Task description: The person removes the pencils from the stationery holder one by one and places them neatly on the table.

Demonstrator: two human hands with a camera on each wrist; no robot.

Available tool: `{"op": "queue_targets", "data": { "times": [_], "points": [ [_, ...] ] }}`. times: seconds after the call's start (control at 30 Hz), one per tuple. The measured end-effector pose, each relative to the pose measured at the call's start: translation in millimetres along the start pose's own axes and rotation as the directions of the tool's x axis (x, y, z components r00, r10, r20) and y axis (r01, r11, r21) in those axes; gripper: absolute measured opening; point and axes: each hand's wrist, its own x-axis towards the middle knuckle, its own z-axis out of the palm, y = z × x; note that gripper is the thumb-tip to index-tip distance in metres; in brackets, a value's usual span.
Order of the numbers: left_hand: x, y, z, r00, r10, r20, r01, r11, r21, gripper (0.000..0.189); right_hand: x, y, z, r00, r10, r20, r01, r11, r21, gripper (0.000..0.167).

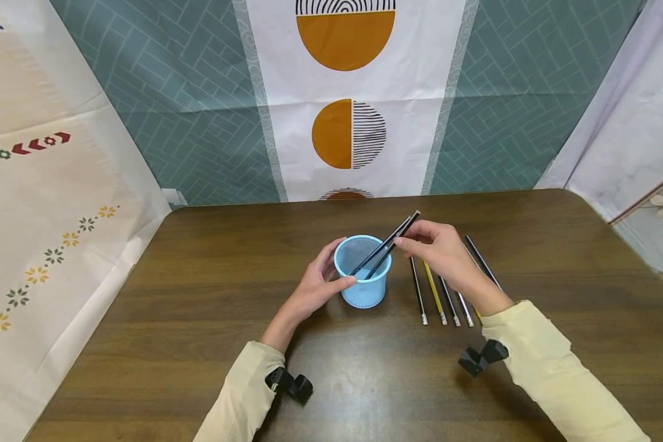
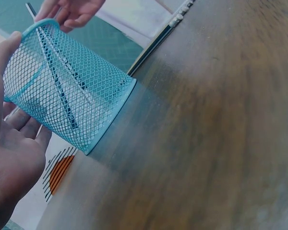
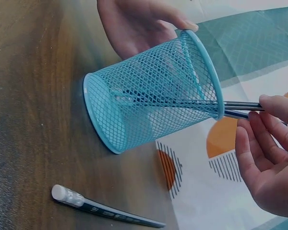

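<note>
A light blue mesh pencil cup [image 1: 363,294] stands upright on the wooden table. My left hand [image 1: 316,283] holds it from the left, thumb at the near rim and fingers round the far side. Two dark pencils lean inside it, their upper ends sticking out to the right. My right hand [image 1: 441,250] pinches one of them, a black pencil [image 3: 242,105], between thumb and fingers just above the rim. Through the mesh in the left wrist view, both pencils' lower parts show inside the cup [image 2: 103,91].
Right of the cup several pencils lie side by side, among them a yellow pencil [image 1: 434,291] and a black pencil [image 1: 418,291], white erasers toward me. A dark pencil [image 1: 483,262] lies beyond the right wrist. Patterned cloth [image 1: 199,123] hangs behind the table [image 1: 226,245].
</note>
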Motion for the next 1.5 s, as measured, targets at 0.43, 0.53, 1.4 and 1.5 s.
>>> {"op": "queue_targets", "data": {
  "times": [0.43,0.53,1.4,1.5],
  "points": [
    [1.5,0.6,0.5,1.0,0.012,0.008,-0.012,1.0,-0.011,0.071,-1.6,-14,-10,1.0,-0.019,-0.018,0.02,0.999,0.038,0.024],
    [2.1,0.7,0.1,1.0,0.011,0.008,-0.011,1.0,-0.01,0.071,-1.1,-16,-12,0.999,-0.04,-0.026,0.042,0.997,0.066,0.024],
    [1.3,0.4,0.4,1.0,-0.009,-0.001,0.009,1.0,0.001,0.07,-5.0,-45,-30,0.951,-0.277,-0.137,0.29,0.953,0.09,0.013],
    [1.2,0.2,0.3,1.0,-0.009,0.0,0.009,1.0,0.003,0.07,-5.1,-48,-34,0.941,-0.297,-0.164,0.313,0.946,0.08,0.013]
  ]
}}
